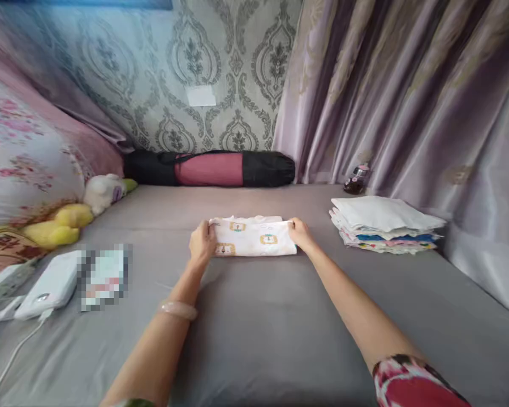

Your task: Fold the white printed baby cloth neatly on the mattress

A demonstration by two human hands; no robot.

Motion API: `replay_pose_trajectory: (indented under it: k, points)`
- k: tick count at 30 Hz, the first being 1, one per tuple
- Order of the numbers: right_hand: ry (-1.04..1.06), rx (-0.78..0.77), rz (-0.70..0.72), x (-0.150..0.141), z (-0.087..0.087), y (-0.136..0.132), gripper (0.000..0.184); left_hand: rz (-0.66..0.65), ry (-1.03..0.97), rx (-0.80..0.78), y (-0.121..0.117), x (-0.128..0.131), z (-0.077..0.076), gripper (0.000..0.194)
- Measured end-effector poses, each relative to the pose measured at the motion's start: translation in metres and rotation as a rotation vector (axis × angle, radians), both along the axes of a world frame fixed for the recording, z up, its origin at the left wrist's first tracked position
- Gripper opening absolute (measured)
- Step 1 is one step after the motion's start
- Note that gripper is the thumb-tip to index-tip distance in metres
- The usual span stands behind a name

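The folded white cloth with tan lion faces [250, 240] is right between the two hands. It is a wide, low shape, and its long way runs from one hand to the other, side to side. The left hand [202, 242] has its fingers curled in and pinches the left end. The right hand [301, 233] pinches the right end, close to the top corner. So both hands are just as near to it, one on each short side. Behind the front layer, on the side away from the person, a wavy edge of more cloth peeks out. I cannot tell if the bottom of it touches the smooth grey sheet [275, 328] or hangs a little above it.

The tall, flat pile of folded white and coloured cloths [385, 226] sits to the right of the right hand, well apart from it and almost level with it. The right hand is the nearer one to that pile; the left hand is farther off, with the lion cloth in between. Past both hands, by the wall, lies the long black and red bag [208, 168], and it runs side to side too, like the cloth.
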State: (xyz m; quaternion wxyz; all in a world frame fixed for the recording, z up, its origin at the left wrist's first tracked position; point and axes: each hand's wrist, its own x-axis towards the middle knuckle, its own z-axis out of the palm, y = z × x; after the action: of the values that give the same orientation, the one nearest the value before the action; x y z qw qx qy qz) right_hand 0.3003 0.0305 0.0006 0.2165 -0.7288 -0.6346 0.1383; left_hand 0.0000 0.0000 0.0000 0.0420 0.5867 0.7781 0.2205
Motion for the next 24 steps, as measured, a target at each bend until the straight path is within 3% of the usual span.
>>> replay_pose_trajectory:
  k: [6,24]
  points:
    - [-0.016,0.008,-0.029,-0.010,0.002,0.009,0.033,0.059,-0.008,0.017,0.012,0.008,0.002,0.032]
    - [-0.118,-0.005,-0.076,-0.014,-0.006,0.022,0.036,0.044,0.022,-0.036,0.037,0.012,-0.005,0.033]
